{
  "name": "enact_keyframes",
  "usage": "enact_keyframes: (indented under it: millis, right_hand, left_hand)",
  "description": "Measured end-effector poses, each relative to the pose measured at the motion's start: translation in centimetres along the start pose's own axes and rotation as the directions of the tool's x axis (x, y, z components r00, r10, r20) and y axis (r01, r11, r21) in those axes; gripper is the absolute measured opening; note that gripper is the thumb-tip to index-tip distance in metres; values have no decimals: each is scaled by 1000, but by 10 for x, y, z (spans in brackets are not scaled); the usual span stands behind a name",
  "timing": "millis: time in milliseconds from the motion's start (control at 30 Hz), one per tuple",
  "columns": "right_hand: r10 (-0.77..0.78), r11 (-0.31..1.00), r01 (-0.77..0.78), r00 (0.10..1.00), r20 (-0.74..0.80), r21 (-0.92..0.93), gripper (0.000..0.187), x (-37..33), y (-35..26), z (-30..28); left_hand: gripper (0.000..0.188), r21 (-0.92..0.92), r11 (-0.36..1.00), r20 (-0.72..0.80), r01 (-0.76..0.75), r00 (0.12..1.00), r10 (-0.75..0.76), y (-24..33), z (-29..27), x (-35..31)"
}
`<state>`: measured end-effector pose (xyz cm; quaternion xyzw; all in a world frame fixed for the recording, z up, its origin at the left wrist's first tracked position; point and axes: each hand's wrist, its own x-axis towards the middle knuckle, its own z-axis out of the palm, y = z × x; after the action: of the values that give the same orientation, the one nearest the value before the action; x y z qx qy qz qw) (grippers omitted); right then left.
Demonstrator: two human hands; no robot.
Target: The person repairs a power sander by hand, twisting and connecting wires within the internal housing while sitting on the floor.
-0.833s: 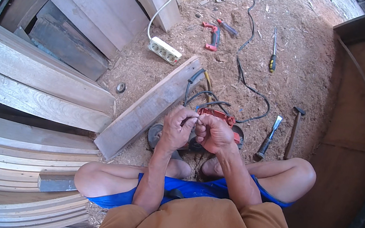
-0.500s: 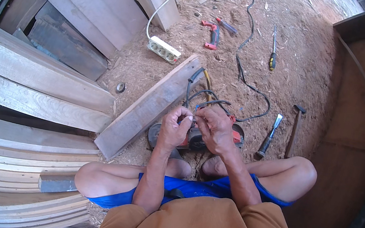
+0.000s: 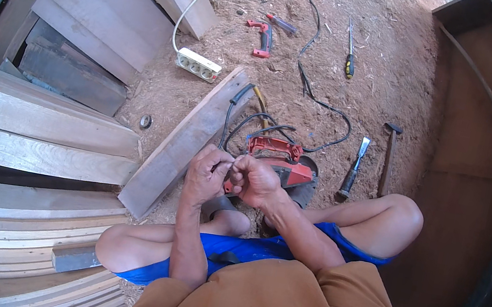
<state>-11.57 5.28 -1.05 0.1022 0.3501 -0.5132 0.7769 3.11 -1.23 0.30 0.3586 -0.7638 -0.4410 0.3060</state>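
Observation:
My left hand (image 3: 207, 173) and my right hand (image 3: 258, 183) meet fingertip to fingertip above my lap. Both are closed in a pinch, and whatever lies between the fingers is too small or hidden to make out. Just beyond and partly beneath them sits a red and black power tool (image 3: 300, 175). Its red handle (image 3: 275, 147) looks opened up, with a black cable (image 3: 263, 117) looping from it. A wooden board (image 3: 186, 140) lies slanted to the left of the tool.
A chisel (image 3: 355, 167) and a hammer (image 3: 388, 159) lie at right. Farther off are screwdrivers (image 3: 349, 63) (image 3: 282, 24), a red and black handle piece (image 3: 265, 42) and a white power strip (image 3: 198, 65). A tape roll (image 3: 145, 121) lies near stacked planks (image 3: 48, 119). A brown panel (image 3: 471, 167) stands right.
Both hands have shifted left relative to the power tool, uncovering its red handle. The fingertips stay together in a pinch. The whole view has shifted slightly.

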Motion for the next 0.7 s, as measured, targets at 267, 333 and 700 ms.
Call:
enact_keyframes:
  millis: [267,333,700]
  right_hand:
    - [-650,270,441,739,176,-856,11,-27,1,24]
    - [-690,-30,506,614,384,-862,13,-25,-4,19]
    - [-462,644,402,883,88,-651,14,-6,-17,-4]
  left_hand:
    - [4,64,979,-27,195,981,-194,8,1,2]
    - [4,63,979,-9,193,981,-192,7,2,3]
    - [2,54,997,-61,58,997,-55,1,10,4]
